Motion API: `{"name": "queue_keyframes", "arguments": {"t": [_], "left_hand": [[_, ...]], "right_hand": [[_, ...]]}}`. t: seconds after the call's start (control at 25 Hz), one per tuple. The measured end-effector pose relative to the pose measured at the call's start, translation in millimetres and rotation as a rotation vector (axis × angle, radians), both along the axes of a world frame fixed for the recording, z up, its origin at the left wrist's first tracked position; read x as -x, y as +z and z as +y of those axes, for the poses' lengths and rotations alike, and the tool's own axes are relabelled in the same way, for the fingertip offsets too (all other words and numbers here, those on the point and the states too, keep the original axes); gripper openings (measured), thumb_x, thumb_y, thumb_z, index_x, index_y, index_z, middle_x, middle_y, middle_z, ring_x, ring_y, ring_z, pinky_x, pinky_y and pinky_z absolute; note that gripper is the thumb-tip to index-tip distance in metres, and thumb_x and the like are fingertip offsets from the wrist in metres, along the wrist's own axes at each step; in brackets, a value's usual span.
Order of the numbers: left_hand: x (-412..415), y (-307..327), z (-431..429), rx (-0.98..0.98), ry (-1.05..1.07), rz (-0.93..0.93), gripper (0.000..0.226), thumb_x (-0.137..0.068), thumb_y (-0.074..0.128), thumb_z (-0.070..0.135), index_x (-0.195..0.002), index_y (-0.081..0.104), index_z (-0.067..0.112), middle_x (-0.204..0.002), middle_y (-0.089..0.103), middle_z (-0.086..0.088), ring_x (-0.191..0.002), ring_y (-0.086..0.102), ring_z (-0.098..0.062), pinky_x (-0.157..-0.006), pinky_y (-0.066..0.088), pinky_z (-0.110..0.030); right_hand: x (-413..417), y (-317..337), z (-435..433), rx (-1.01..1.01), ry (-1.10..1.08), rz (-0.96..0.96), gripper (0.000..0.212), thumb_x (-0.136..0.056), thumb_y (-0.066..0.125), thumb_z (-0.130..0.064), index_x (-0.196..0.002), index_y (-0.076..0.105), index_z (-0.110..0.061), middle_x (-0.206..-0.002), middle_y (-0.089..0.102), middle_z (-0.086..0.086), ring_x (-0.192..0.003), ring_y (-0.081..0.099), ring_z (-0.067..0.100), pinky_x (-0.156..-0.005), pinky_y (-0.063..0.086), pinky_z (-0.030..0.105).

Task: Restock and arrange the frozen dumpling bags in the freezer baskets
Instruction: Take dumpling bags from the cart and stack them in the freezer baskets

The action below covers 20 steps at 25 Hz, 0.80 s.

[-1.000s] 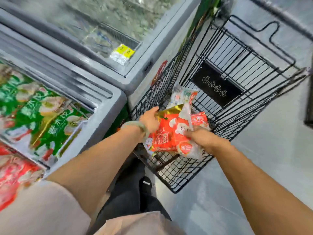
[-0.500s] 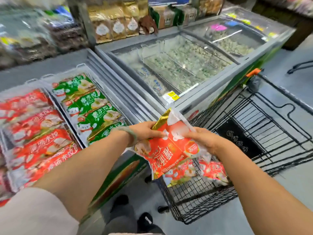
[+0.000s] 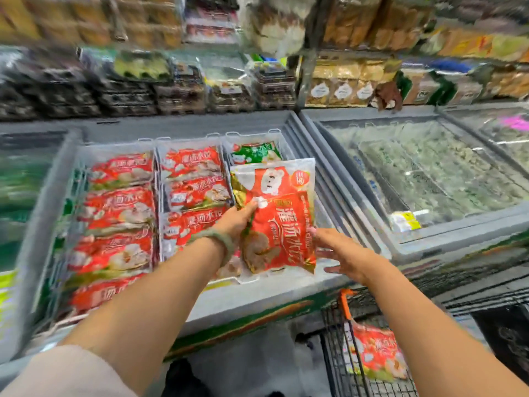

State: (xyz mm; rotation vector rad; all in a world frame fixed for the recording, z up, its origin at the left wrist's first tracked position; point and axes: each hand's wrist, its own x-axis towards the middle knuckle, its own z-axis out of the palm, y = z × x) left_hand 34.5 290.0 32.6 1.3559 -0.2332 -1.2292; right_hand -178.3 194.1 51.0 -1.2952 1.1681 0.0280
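Observation:
I hold a red frozen dumpling bag (image 3: 283, 213) upright over the right-hand white basket (image 3: 252, 136) of the open freezer (image 3: 257, 299). My left hand (image 3: 237, 222) grips the bag's left edge, thumb on its front. The spread fingers of my right hand (image 3: 337, 250) touch its lower right edge. A green dumpling bag (image 3: 254, 153) lies at the back of that basket, partly hidden by the held bag. Rows of red bags fill the middle basket (image 3: 189, 142) and the left basket (image 3: 114, 149).
A black wire cart (image 3: 335, 353) stands at the lower right with another red bag (image 3: 375, 351) in it. To the right is a second freezer under a glass lid (image 3: 429, 181). Shelves of packaged goods (image 3: 343, 87) rise behind both freezers.
Both hands lifted the red bag out of the cart and carried it left over the freezer's right basket. My right hand has loosened from a grip to spread fingers.

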Motion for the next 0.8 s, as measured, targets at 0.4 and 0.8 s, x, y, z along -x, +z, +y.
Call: {"name": "queue_keyframes", "arguments": {"t": [0.4, 0.8], "left_hand": [[-150.5, -48.9, 118.4, -0.144, 0.352, 0.290, 0.037, -0.097, 0.050, 0.031, -0.123, 0.060, 0.006, -0.081, 0.074, -0.006, -0.053, 0.070, -0.015, -0.054, 0.060, -0.030], [-191.5, -135.1, 192.0, -0.461, 0.526, 0.436, 0.011, -0.091, 0.049, 0.008, -0.095, 0.060, 0.011, -0.101, 0.062, -0.011, -0.094, 0.058, -0.025, -0.090, 0.052, -0.041]], "right_hand": [[-206.2, -48.2, 78.4, 0.112, 0.148, 0.046, 0.047, -0.080, 0.074, -0.031, -0.118, 0.051, -0.016, -0.106, 0.068, 0.003, -0.094, 0.068, 0.020, -0.061, 0.058, 0.033], [-306.4, -105.3, 115.9, 0.348, 0.416, 0.169, 0.039, -0.086, 0.062, -0.003, -0.123, 0.057, -0.015, -0.101, 0.065, 0.006, -0.083, 0.066, 0.026, -0.073, 0.059, 0.042]]}}
